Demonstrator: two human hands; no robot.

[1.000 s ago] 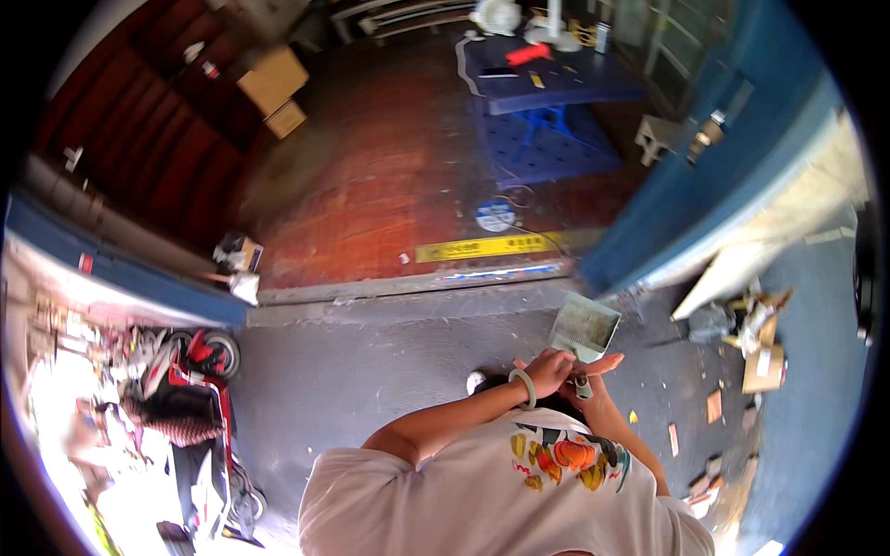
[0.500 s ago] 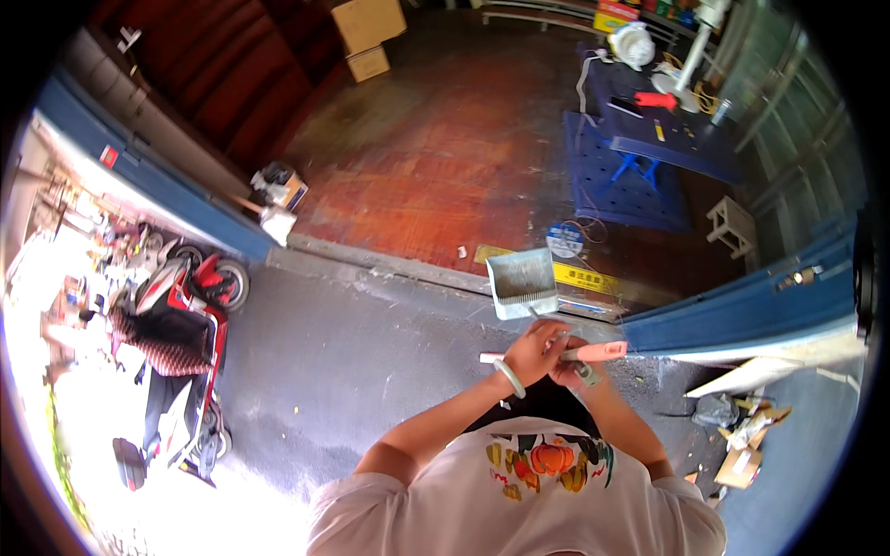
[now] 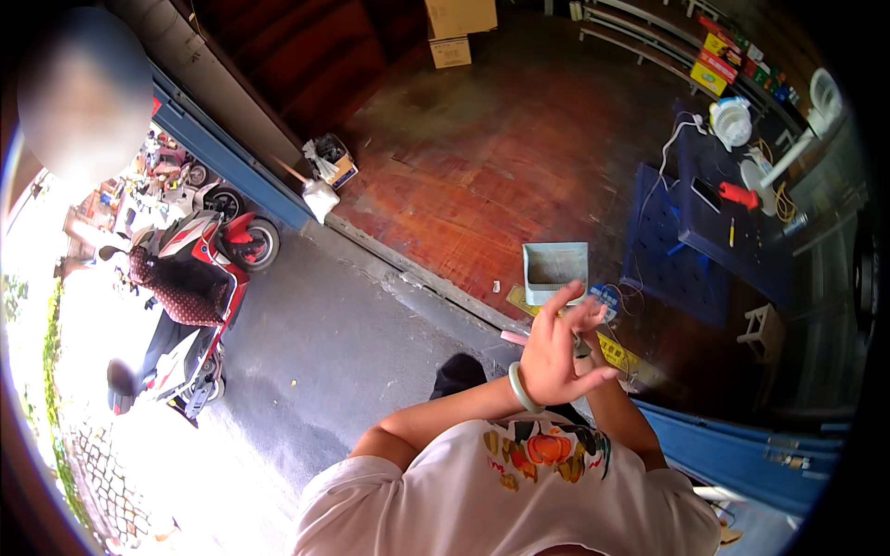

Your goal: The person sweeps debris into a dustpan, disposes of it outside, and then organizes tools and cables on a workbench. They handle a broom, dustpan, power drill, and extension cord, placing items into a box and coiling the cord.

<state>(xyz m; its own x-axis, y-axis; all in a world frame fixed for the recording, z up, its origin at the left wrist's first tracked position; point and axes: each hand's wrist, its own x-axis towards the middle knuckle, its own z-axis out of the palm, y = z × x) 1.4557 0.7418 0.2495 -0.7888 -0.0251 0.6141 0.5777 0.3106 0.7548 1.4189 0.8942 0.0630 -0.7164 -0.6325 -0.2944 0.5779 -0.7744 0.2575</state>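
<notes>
We seem partway along, the dustpan (image 3: 554,267) out before us and not put away, our left hand (image 3: 550,357) spread open, our right hand (image 3: 591,356) too hidden to tell.

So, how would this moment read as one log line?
left hand: open, fingers spread | right hand: partly hidden, grip unclear | dustpan: just beyond the hands | red scooter: left side

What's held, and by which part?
Left hand: open, nothing gripped. Right hand: apparently the dustpan by its handle, perhaps the pink stick; grip hidden.
</notes>
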